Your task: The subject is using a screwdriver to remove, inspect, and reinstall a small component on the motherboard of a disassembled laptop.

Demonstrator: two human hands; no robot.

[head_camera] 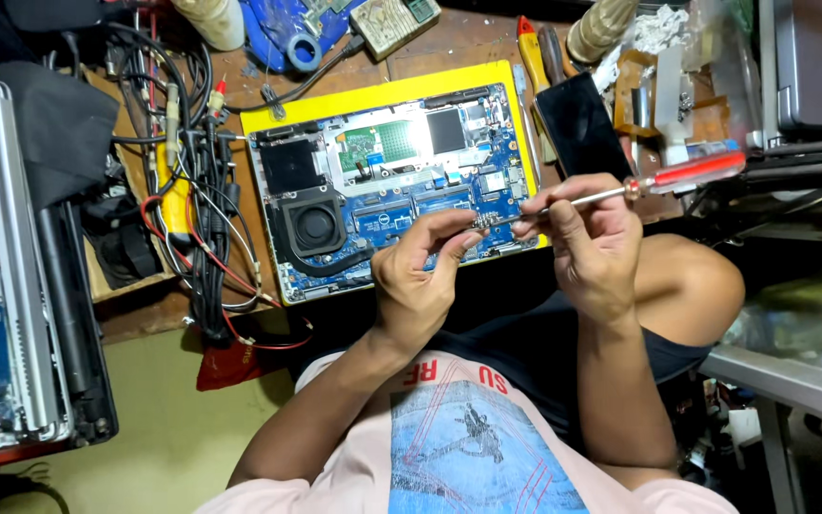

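- Here, an opened laptop (387,186) lies flat on a yellow mat (268,119) on the cluttered wooden bench, its cover off and its blue circuit board, black round fan and green card bare to view.
- Beside it, on the person's right, a dark phone (582,124) lies screen-up at a slant, with loose tools above it.
- On the person's left, a tangle of black and red cables (202,209) trails past the mat's edge.
- The right hand (592,243) is curled shut around the metal shaft of a red-handled screwdriver (692,171), which lies nearly level, handle away from the laptop, tip pointing toward the other hand.
- The left hand (420,276) is half closed, thumb and fingers pinching a small metallic part (484,221), held in the air just over the laptop's near edge.
- The screwdriver tip meets that tiny part; its finer detail is too small to tell.
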